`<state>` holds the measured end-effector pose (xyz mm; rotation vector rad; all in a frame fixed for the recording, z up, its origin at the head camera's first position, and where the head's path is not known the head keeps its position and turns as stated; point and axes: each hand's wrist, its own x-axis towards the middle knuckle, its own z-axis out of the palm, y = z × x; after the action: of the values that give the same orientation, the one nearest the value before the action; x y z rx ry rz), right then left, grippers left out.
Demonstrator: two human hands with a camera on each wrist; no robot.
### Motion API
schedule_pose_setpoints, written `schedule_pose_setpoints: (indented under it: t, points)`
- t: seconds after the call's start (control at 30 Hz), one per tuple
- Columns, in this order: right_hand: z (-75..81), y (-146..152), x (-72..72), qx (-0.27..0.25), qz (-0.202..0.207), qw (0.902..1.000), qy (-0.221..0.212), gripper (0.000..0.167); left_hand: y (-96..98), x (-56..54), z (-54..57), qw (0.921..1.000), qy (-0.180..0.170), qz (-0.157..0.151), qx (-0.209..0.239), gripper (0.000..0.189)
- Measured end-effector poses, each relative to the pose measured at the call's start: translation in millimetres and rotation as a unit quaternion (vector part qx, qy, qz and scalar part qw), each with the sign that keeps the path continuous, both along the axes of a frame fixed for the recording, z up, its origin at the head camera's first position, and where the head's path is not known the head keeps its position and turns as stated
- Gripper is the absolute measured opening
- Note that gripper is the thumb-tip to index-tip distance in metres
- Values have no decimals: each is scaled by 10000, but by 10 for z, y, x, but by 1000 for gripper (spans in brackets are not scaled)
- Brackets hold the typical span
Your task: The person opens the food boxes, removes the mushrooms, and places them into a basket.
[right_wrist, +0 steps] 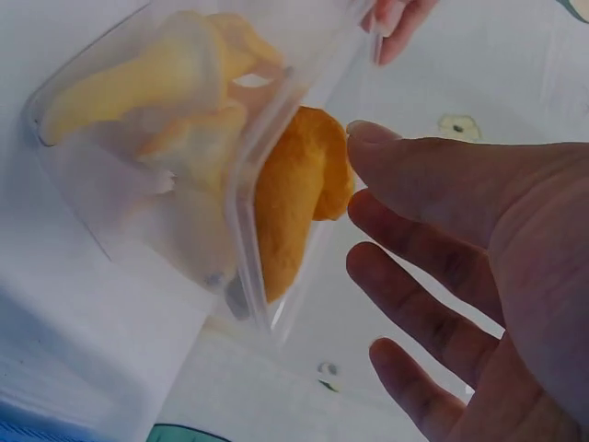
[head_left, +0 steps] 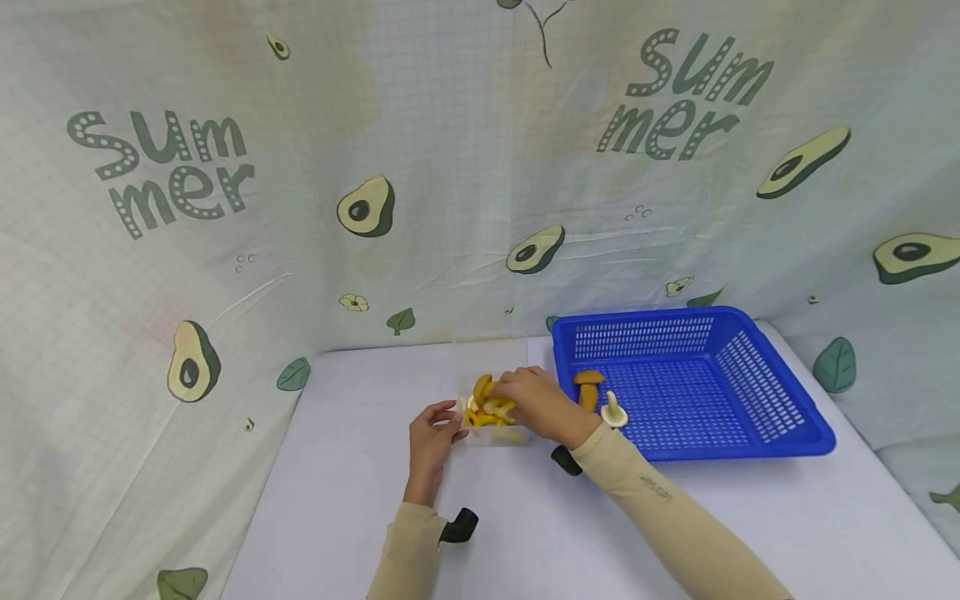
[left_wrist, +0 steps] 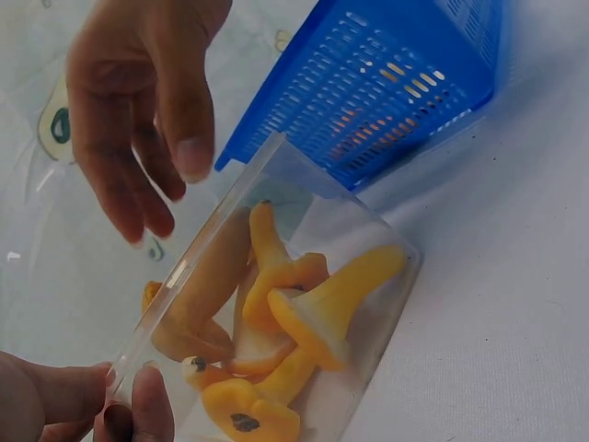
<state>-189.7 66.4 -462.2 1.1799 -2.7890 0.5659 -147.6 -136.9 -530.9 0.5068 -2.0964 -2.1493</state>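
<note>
A clear plastic box (left_wrist: 276, 152) stands on the table with several toy mushrooms inside. Yellow ones such as this mushroom (left_wrist: 336, 308) lie low in it, while an orange-brown mushroom (right_wrist: 290, 203) leans up past the rim. My left hand (head_left: 431, 442) pinches the box's near-left rim between thumb and fingers. Over the opposite side hovers my right hand (head_left: 540, 404), its fingers spread and loosely bent with nothing between them. In the right wrist view its thumb tip is right beside the orange-brown mushroom.
A blue slotted basket (head_left: 637, 317) sits to the right of the box. At its left end are a brown mushroom (head_left: 588, 393) and a white mushroom (head_left: 613, 412). Behind the white table (head_left: 360, 400) hangs a printed curtain (head_left: 442, 125).
</note>
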Motion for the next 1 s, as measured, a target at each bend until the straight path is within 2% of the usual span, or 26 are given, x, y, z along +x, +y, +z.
schedule_pose_setpoints:
  t: [0.17, 0.33, 0.5, 0.67, 0.83, 1.0]
  points:
    - [-68, -36, -18, 95, -82, 9995, 281, 30, 5, -7, -18, 10000, 74, -9, 53, 34]
    - [-114, -66, -44, 21, -476, 9972, 582, 26, 4, 1, -16, 9999, 118, -28, 40, 34]
    - [-172, -115, -102, 454, -997, 9920, 628, 24, -3, 1, -11, 9999, 152, -62, 32, 35]
    - [-252, -189, -169, 842, -1316, 9856, 641, 29, -2, 6, -5, 9999, 140, -67, 36, 35]
    - [-302, -240, -217, 1023, -1433, 9812, 786, 28, 2, 5, -14, 9999, 80, -21, 61, 34]
    - [-305, -245, -211, 832, -1444, 9823, 861, 26, -9, 4, -17, 10000, 64, -23, 66, 33]
